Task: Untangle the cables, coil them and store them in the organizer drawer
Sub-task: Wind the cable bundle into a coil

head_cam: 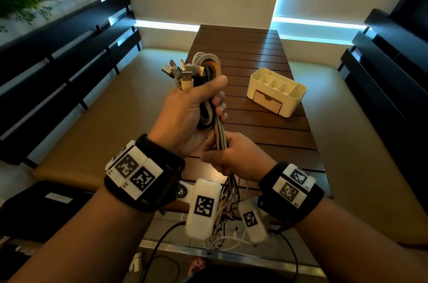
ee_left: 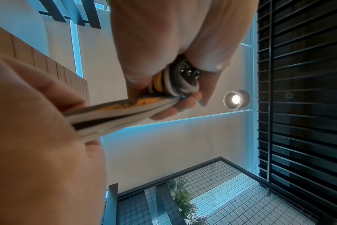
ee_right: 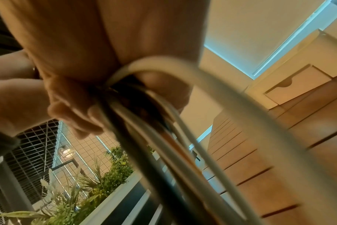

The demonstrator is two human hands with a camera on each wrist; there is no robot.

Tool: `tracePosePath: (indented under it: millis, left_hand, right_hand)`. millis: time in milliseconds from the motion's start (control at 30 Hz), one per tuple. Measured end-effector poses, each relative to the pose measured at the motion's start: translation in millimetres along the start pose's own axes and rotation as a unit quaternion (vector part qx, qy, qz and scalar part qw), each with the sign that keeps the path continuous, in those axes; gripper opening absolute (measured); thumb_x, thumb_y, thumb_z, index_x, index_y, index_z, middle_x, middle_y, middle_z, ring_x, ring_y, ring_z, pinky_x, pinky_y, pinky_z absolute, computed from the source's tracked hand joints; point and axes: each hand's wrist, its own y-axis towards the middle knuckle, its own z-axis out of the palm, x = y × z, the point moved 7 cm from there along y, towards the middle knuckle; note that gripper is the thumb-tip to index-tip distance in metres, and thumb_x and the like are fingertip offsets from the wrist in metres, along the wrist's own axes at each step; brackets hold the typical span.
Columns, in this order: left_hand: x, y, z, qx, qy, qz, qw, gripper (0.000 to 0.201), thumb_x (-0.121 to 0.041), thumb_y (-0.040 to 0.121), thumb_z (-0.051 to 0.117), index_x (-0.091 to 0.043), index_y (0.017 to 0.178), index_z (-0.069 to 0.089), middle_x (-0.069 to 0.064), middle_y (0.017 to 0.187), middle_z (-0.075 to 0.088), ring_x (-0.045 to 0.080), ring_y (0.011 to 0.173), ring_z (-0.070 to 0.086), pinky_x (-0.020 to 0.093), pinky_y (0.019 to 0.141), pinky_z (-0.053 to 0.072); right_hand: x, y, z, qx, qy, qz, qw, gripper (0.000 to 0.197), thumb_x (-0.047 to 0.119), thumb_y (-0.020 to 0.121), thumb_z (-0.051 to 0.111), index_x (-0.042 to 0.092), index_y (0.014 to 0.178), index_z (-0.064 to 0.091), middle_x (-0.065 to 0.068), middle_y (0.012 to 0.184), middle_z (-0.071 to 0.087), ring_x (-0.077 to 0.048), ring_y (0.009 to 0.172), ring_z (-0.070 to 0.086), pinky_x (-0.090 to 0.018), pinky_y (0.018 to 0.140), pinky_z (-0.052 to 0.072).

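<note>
Above the table (head_cam: 266, 125) I grip the cables (head_cam: 208, 69) in my left hand (head_cam: 190, 116), plugs up; my right hand (head_cam: 234, 157) pinches the strands just below. They run vertically. Organizer (head_cam: 294, 99) stands apart, right.

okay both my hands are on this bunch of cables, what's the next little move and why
Probably wind another loop: the left hand grips the coiled part of the cables, while the right hand holds straight strands whose loose tails hang below. The organizer drawer is shut.

slatted wood table (head_cam: 266, 120), glossy plastic organizer (head_cam: 294, 102)
</note>
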Motion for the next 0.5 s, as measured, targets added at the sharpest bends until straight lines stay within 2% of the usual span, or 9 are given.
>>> tracePosePath:
  millis: [167, 300, 400, 500]
  left_hand:
    - [-2.4, 1.4, -4.2, -0.008, 0.009, 0.0, 1.0, 0.012, -0.013, 0.094, 0.06, -0.015, 0.084, 0.054, -0.002, 0.059, 0.039, 0.012, 0.052, 0.042, 0.027, 0.055, 0.043]
    - [-10.9, 6.7, -15.9, -0.027, -0.02, 0.003, 0.999, 0.019, -0.011, 0.096, 0.056, -0.018, 0.078, 0.054, -0.003, 0.059, 0.04, 0.01, 0.051, 0.042, 0.027, 0.055, 0.043]
    - [-17.8, 9.8, -31.7, -0.046, -0.014, 0.011, 0.999, 0.009, -0.01, 0.095, 0.056, -0.014, 0.087, 0.058, 0.0, 0.067, 0.057, 0.009, 0.053, 0.047, 0.027, 0.056, 0.047]
    - [-13.6, 9.6, -46.2, -0.059, 0.011, -0.004, 0.998, 0.008, -0.006, 0.094, 0.054, -0.01, 0.097, 0.06, 0.009, 0.091, 0.071, 0.01, 0.055, 0.052, 0.029, 0.056, 0.05]
  right_hand:
    - [-2.6, -5.7, -8.0, -0.004, -0.051, -0.005, 0.999, 0.013, 0.032, 0.086, 0.074, 0.029, 0.08, 0.063, 0.005, 0.064, 0.06, -0.013, 0.059, 0.053, -0.03, 0.063, 0.049]
    - [-4.7, -13.8, -18.9, -0.019, -0.059, -0.021, 0.998, 0.016, 0.035, 0.088, 0.072, 0.031, 0.077, 0.061, 0.005, 0.063, 0.059, -0.01, 0.057, 0.053, -0.028, 0.061, 0.048]
    - [-7.8, -17.8, -34.4, -0.039, -0.046, -0.021, 0.998, 0.014, 0.039, 0.084, 0.074, 0.03, 0.078, 0.064, 0.005, 0.064, 0.06, -0.012, 0.059, 0.054, -0.028, 0.061, 0.048]
    - [-2.8, -21.9, -52.7, -0.053, -0.034, -0.024, 0.998, 0.022, 0.042, 0.073, 0.076, 0.024, 0.083, 0.068, 0.006, 0.064, 0.059, -0.012, 0.057, 0.054, -0.026, 0.059, 0.049]
